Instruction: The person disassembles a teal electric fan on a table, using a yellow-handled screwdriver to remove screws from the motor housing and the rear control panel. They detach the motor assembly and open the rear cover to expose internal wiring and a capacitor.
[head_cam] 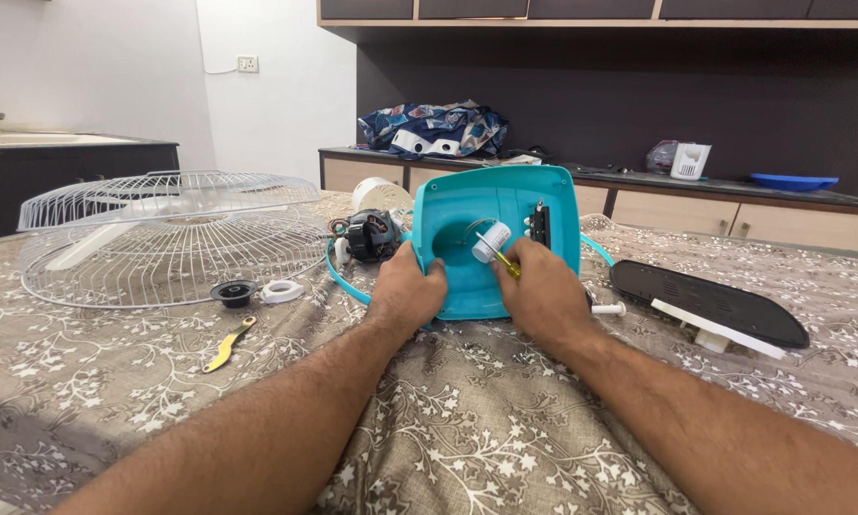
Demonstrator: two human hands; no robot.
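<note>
1. Head view, only one angle here: both bare forearms reach out over a bed or table covered in a brown floral cloth.
2. The left hand has its fingers curled around the lower left edge of a teal plastic fan housing, which stands tilted on the cloth with its hollow inside facing the camera.
3. The right hand is closed around a yellow-handled screwdriver, with the tip end pointing up into the housing near a small white cylinder part.
4. There's a black switch block mounted inside the housing, right of the cylinder.
5. Just behind the housing on the left sits the fan motor, with a white round piece behind that.
6. Far left, well apart: white wire fan guards stacked, then a black knob, a white ring nut and a small yellow spanner near them on the cloth.
7. To the right lies a black oval base panel, with a white peg near the right hand.
</note>
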